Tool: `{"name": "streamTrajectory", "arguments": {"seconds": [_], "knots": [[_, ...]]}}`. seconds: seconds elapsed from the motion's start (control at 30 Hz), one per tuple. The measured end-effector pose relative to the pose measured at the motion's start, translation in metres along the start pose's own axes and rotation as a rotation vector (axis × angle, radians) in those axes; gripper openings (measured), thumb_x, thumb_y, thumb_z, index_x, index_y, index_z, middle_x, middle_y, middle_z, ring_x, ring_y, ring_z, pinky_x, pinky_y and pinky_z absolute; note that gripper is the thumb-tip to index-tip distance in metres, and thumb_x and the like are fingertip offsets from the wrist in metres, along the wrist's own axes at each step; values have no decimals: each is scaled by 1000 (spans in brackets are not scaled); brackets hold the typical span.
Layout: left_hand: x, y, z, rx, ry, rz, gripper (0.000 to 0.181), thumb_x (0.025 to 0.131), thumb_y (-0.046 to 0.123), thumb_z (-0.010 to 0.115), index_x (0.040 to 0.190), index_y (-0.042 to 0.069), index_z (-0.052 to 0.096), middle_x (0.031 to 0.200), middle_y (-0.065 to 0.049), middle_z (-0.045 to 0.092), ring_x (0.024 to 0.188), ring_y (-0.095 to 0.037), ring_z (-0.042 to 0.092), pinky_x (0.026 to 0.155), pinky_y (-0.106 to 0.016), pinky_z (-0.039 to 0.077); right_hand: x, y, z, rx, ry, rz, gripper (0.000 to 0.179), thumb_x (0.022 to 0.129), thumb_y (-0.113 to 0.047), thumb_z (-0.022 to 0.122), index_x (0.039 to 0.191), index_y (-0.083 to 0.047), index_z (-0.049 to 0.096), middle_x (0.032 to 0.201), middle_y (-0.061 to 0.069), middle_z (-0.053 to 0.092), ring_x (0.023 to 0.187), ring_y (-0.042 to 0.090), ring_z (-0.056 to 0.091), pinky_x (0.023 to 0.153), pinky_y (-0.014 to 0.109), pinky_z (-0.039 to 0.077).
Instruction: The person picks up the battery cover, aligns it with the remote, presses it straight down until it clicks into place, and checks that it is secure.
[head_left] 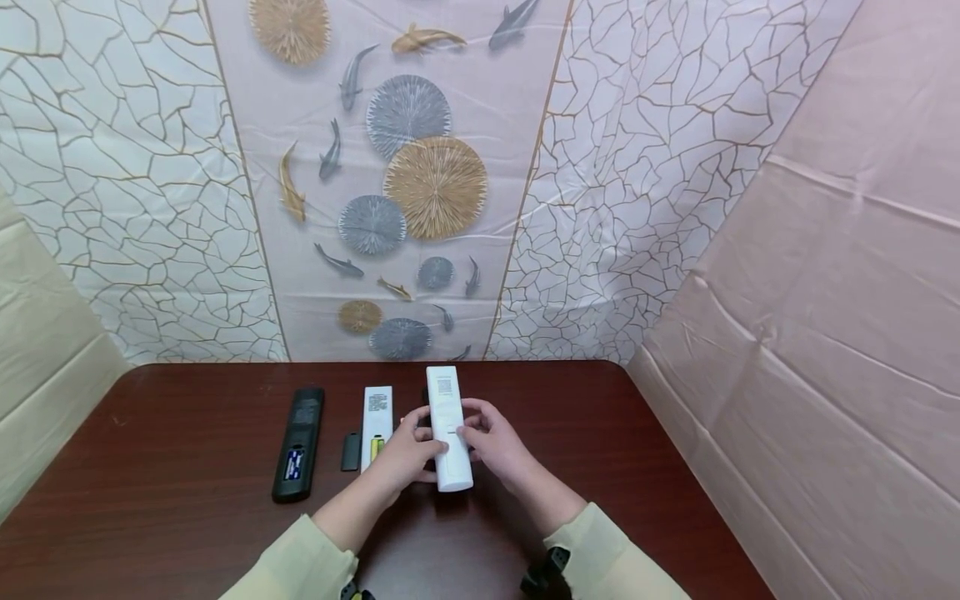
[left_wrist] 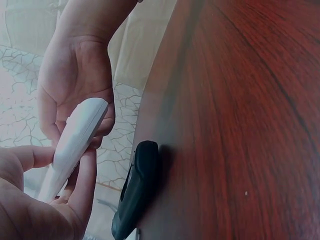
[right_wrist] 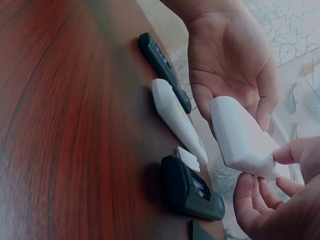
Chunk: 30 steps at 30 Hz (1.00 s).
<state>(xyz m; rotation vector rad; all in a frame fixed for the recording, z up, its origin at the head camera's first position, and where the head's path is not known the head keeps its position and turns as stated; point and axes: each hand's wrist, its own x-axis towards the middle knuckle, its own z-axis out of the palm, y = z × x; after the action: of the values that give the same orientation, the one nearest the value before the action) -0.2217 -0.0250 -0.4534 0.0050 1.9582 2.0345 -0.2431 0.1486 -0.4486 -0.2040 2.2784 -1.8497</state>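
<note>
Both hands hold a white remote control above the table, its labelled back facing up. My left hand grips its left side, thumb on the back face. From the other side my right hand pinches the edge between thumb and fingers, which shows closely in the right wrist view. In the left wrist view the white remote tilts between the two hands. A second white remote lies just left of the hands, its battery bay uncovered with a yellow-green battery in it.
A black remote with blue batteries showing lies farther left. A dark battery cover sits beside the second white remote. In the right wrist view, another black remote with an open bay and a white cover lie near the hands.
</note>
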Motion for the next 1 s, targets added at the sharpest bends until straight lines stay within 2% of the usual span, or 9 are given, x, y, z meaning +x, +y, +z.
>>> {"name": "streamTrajectory", "arguments": {"seconds": [0.4,0.67,0.87,1.0], "knots": [[15,-10,20,67,62,15,74,94,9,65,155,7,21,131,-28,56,98,-31,67,67,-43,59,-11,8,-32,-52,33,23,43,100,-11,55,141,-3,47,107,15,58,84,27,60,70,42,56],[19,-10,34,86,7,7,79,92,6,67,154,1,19,127,-28,56,98,-32,67,67,-43,59,-21,19,-58,-88,102,58,38,99,-8,56,137,-5,51,111,23,59,83,28,61,67,37,55],[31,-16,51,72,-17,-1,80,90,4,67,154,1,18,126,-27,56,101,-35,66,67,-45,59,-25,33,-79,-64,179,81,37,97,-5,56,134,-6,54,107,21,60,79,25,60,65,37,55],[38,-15,65,68,-9,-12,79,90,2,66,154,-1,19,122,-27,56,102,-37,65,66,-44,59,-27,38,-89,-71,207,90,37,97,-4,56,133,-5,54,108,23,59,79,26,60,65,37,55]]}}
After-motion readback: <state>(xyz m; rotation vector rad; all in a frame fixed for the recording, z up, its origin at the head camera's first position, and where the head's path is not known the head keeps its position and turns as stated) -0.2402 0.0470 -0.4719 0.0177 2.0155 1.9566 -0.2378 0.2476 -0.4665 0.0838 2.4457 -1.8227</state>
